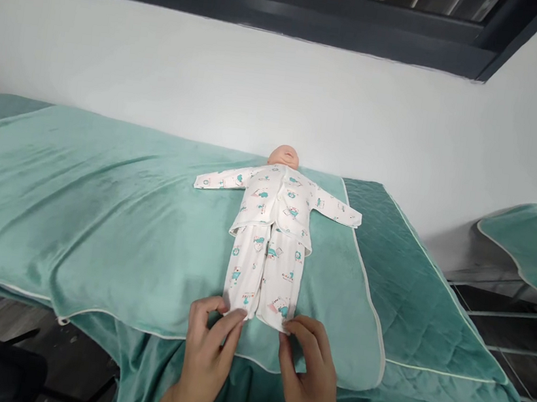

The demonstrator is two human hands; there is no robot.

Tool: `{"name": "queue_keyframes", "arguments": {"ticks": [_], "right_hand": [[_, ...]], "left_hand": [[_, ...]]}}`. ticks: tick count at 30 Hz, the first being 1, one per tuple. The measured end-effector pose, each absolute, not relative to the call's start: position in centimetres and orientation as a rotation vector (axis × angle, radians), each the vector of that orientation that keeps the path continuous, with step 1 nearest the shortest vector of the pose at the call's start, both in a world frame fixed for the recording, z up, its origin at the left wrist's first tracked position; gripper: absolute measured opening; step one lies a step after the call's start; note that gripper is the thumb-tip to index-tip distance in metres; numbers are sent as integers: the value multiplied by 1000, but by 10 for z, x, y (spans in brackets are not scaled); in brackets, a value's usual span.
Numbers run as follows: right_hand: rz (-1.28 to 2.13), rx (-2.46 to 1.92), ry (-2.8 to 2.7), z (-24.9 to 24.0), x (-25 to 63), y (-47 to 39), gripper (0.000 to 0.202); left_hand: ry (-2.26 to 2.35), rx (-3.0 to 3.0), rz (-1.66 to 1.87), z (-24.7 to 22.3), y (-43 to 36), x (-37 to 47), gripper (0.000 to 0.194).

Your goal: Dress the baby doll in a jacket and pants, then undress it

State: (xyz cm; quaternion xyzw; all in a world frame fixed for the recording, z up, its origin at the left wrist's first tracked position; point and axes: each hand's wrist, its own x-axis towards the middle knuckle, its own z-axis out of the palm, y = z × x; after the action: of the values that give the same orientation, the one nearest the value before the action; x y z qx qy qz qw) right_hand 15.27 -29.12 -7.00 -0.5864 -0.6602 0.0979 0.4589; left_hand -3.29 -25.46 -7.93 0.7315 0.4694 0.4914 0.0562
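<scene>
My left hand (209, 351), fingers apart, touches one cuff of the thin, printed trousers (283, 275); my right hand (314, 373) narrowly pinches the other. They lie flat below the shirt (279, 192) on a plush blanket (121, 228) (quilted cover (436, 315) beneath). The shirt hides their waistband; my forearms are cut off

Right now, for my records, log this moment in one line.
left hand pinching trouser cuff | right hand pinching other cuff | doll dressed, on green blanket
</scene>
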Motion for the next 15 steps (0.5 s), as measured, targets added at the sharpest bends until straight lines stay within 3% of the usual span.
{"name": "queue_keyframes", "arguments": {"ticks": [5,15], "right_hand": [[196,-1450,-1670,-66,148,-288,37],[253,-1365,-1720,-65,149,-282,47]], "left_hand": [[1523,2265,1428,-79,-250,-30,35],[1553,2311,1391,-80,-250,-28,39]]}}
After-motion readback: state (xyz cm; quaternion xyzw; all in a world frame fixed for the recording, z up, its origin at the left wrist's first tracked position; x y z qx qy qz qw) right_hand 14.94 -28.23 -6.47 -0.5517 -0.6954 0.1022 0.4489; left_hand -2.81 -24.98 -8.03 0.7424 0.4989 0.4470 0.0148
